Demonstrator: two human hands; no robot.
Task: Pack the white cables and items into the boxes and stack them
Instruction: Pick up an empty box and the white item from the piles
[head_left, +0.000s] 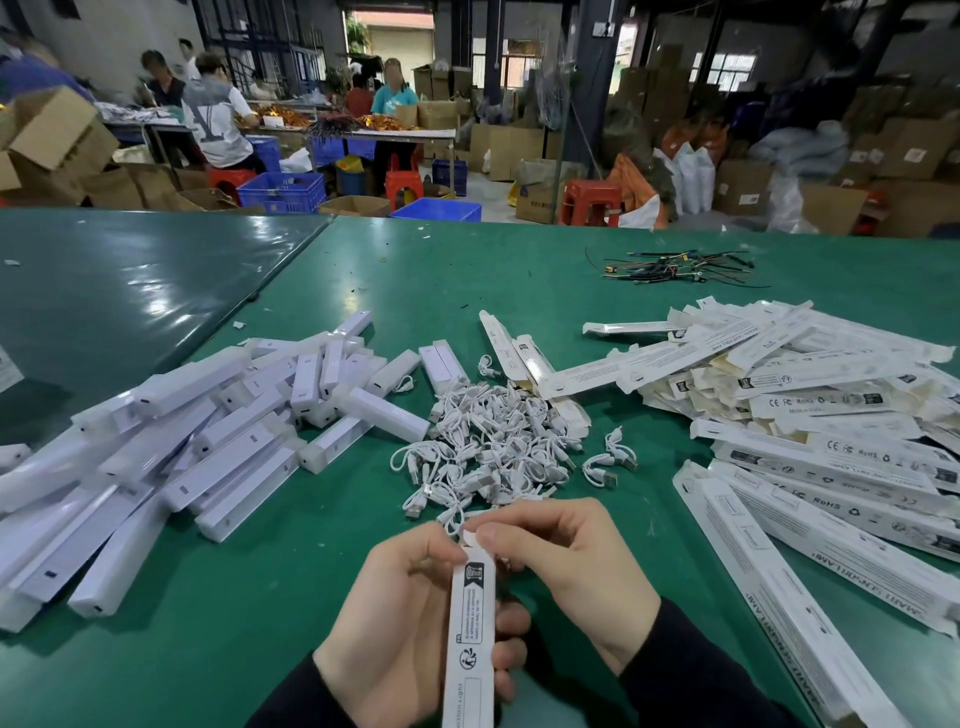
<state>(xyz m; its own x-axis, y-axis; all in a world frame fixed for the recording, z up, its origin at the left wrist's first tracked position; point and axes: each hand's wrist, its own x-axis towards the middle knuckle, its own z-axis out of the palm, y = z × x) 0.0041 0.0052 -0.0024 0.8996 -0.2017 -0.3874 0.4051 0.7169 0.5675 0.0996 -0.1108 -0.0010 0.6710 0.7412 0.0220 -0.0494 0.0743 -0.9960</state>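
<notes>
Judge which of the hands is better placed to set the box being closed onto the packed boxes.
Right, probably. The right hand pinches the top flap of the box, and the packed boxes lie on its side. The left hand grips the box body, with white light bars beyond.

bare green table (311, 597) by the hands, cable heap (488, 447) ahead, piles flanking

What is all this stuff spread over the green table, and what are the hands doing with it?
Held box: one, white with black print, upright near the bottom centre.
White bars: a large heap, too many to count, left side.
White cables: a tangled pile, centre.
Flat boxes: a large heap, white printed, right side.
Coloured wires: small bundle, far right of centre.
Green table: one, under everything.
Left hand: grips the held box.
Right hand: fingers at the box's top flap.
</notes>
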